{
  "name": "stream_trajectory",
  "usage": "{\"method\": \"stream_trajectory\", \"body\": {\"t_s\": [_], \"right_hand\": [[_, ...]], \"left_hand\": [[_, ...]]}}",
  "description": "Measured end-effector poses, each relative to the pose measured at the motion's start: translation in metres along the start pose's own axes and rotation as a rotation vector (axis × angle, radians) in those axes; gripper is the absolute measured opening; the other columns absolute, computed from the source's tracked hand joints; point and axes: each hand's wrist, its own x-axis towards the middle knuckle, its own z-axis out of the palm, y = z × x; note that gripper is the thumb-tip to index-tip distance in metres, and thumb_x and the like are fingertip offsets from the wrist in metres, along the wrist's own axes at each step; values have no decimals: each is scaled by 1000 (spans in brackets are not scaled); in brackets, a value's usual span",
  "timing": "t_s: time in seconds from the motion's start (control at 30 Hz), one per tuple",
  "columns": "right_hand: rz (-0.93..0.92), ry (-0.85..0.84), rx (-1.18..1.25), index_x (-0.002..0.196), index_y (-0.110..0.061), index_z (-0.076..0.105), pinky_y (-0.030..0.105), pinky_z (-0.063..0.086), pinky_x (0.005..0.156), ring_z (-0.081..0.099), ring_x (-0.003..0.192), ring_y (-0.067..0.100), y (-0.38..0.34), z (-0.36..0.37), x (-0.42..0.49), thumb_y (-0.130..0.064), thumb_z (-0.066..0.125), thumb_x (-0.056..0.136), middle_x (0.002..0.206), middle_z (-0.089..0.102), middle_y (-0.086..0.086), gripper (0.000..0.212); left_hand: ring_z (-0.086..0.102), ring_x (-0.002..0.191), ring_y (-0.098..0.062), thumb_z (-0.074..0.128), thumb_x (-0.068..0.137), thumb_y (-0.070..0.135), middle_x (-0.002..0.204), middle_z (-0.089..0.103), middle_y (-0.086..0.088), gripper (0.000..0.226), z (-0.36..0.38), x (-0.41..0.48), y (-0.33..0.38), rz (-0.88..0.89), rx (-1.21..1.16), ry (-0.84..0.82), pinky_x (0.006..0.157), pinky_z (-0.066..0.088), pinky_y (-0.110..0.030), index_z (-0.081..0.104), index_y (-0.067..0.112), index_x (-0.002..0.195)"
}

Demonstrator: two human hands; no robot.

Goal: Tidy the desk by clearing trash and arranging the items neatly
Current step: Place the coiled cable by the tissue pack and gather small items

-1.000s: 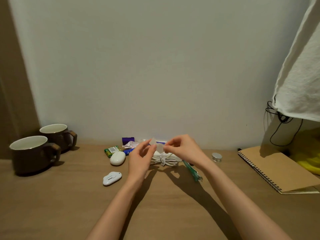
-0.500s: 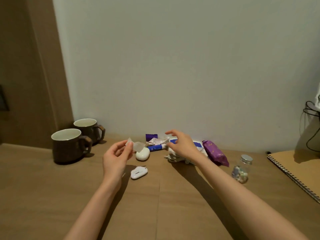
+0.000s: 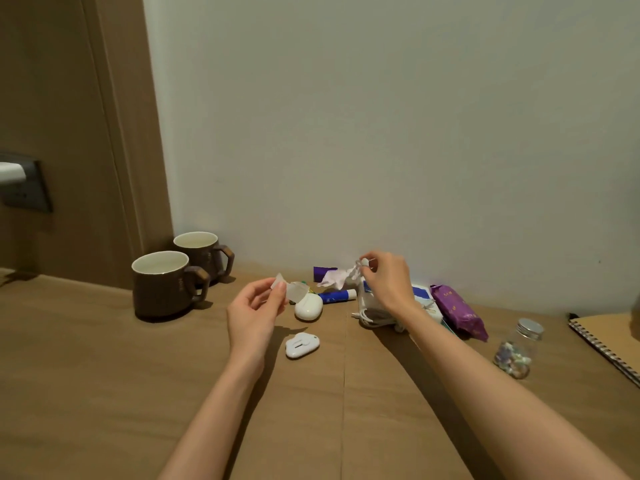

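— Two scraps are in hand, see? The left hand [image 3: 254, 311] pinches a clear scrap [image 3: 294, 289] by its corner, at eleven o'clock over the desk [image 3: 104, 375].
— And the right hand [image 3: 388, 284]?
— Its fingertips are closed on a crumpled wrapper [image 3: 337, 277], dangling at twelve o'clock near the wall [image 3: 381, 133].
— Heavy?
— Hardly. I'd say featherlight, soft, crackly. Pinch a fold or corner; held loosely, it could slip away.

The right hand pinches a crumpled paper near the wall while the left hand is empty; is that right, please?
Not quite: the head view shows the left hand pinching a translucent scrap; the right hand does pinch the crumpled paper near the wall.
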Motion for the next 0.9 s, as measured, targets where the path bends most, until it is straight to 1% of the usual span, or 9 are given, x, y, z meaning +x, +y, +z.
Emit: {"method": "stream_trajectory", "body": {"t_s": [0.13,0.2,0.3,0.4,0.5,0.57,0.67,0.77,0.9], "right_hand": [[-51,95,85,107,-12,70,24,53,79,63,85,12,-17,-27,-10,-18,63,90,98,73,6,20],[-75,131,134,108,-13,70,21,51,76,62,83,9,-29,-45,-21,-18,63,90,97,73,4,21],[-133,136,204,107,-18,71,19,54,75,64,81,6,-47,-71,-44,-20,66,88,92,71,-3,19],[-202,62,276,106,-22,70,9,52,71,64,80,4,-68,-94,-77,-20,68,87,91,69,-8,19],[-272,-28,334,103,-24,69,13,53,73,65,83,4,-92,-112,-117,-18,68,86,90,69,-8,18],[-313,-84,404,101,-22,69,14,53,71,66,82,5,-105,-119,-146,-16,68,86,90,70,-9,16],[-364,-188,459,105,-23,67,14,53,73,64,87,3,-122,-123,-189,-18,67,87,94,67,-14,19],[-410,-302,503,107,-24,65,15,54,74,63,93,3,-136,-119,-228,-16,65,87,100,66,-13,21],[-466,-454,570,105,-21,66,16,53,74,63,95,5,-150,-105,-275,-8,64,87,100,66,-14,22]], "left_hand": [[66,78,-13,66,86,17,87,70,-3,20,-1,-5,12,5,-22,11,71,56,-16,65,8,104],[67,79,-11,66,86,19,90,70,-2,21,-3,-10,23,14,-37,23,71,56,-16,64,10,105],[69,77,-8,66,86,22,95,70,-3,18,-12,-24,38,35,-32,25,71,56,-16,63,15,102],[69,75,-7,66,86,21,93,70,-4,12,-30,-47,58,62,9,-18,74,56,-19,64,19,98],[69,78,-11,64,87,18,91,70,-4,13,-54,-81,80,104,87,-78,73,57,-21,66,19,99],[69,82,-14,63,87,17,93,71,-3,15,-73,-107,93,123,162,-109,72,56,-21,66,18,102],[69,85,-14,63,85,18,94,72,-2,16,-105,-148,106,116,231,-134,72,57,-22,68,19,100],[69,81,-13,63,85,18,92,73,-2,16,-140,-185,111,97,271,-114,72,57,-21,68,16,100],[68,72,-13,66,81,18,82,73,-2,15,-188,-229,105,66,303,-63,68,55,-19,69,13,95]]}}
